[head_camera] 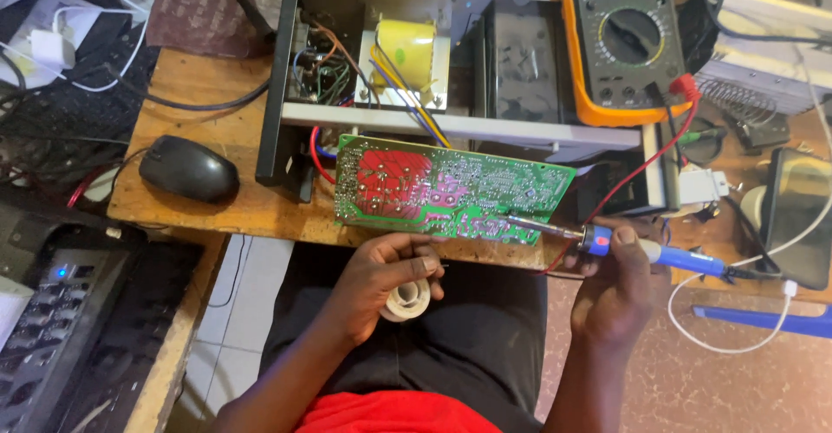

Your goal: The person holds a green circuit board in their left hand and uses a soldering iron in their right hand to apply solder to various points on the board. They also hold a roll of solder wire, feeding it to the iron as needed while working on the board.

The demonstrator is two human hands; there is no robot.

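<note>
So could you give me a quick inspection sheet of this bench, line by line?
Surface: wooden bench, worn, crowded.
Job's things: green circuit board solder side up; soldering iron tip on its lower right edge; solder spool.
Clutter: black mouse, orange multimeter, open metal chassis, phone.
Hands: left hand holds the spool; right hand grips the iron.
Cables: red probe lead, white cable.
Surroundings: black audio unit, tiled floor.
</note>
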